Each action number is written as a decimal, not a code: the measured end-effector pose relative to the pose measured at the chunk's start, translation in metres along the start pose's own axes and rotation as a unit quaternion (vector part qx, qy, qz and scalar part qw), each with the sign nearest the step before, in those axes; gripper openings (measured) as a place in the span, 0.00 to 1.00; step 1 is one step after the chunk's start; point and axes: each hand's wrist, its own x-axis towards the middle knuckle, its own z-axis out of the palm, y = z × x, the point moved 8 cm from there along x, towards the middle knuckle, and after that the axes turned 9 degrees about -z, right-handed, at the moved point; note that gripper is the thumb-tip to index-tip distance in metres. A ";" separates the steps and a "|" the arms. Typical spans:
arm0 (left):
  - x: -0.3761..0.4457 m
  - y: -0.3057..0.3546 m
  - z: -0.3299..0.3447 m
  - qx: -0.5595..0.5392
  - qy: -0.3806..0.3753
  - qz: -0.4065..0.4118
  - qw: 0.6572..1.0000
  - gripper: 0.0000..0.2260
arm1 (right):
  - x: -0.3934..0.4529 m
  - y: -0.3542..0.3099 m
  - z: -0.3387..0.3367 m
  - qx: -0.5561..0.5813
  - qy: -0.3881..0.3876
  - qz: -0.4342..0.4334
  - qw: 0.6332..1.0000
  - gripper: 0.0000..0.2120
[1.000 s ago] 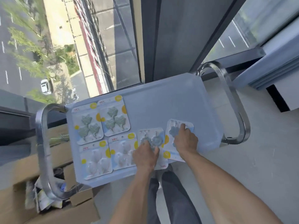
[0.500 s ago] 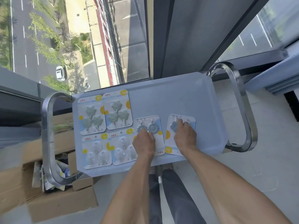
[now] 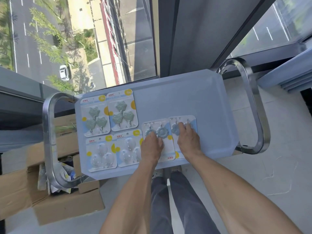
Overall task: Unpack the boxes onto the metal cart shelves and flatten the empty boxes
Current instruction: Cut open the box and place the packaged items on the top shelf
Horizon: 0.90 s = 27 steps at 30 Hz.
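Hook packs flat, carded, on cart shelf.

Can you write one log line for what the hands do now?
left hand presses blue hook pack | right hand presses next pack | cart shelf

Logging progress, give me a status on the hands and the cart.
Left hand, right hand each pressing a hook pack. Six packs flat on cart shelf. Nothing blocking.

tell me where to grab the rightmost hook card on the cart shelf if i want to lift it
Take the rightmost hook card by its near short edge, coming from the person's side. It lies flat on the cart shelf, and that end sits close to the shelf's front edge, so a thumb might slide under it. The right hand already rests on it.
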 end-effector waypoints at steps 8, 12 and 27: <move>-0.015 -0.035 -0.035 0.089 0.141 -0.054 0.985 0.21 | -0.005 -0.002 -0.002 -0.042 -0.005 0.022 0.999 0.20; -0.013 -0.077 -0.035 0.154 0.096 -0.093 0.979 0.24 | -0.007 -0.003 -0.002 -0.046 0.000 0.028 0.999 0.19; -0.036 -0.053 -0.013 0.124 0.097 -0.053 0.986 0.27 | -0.004 0.004 -0.005 -0.071 0.010 0.035 0.997 0.17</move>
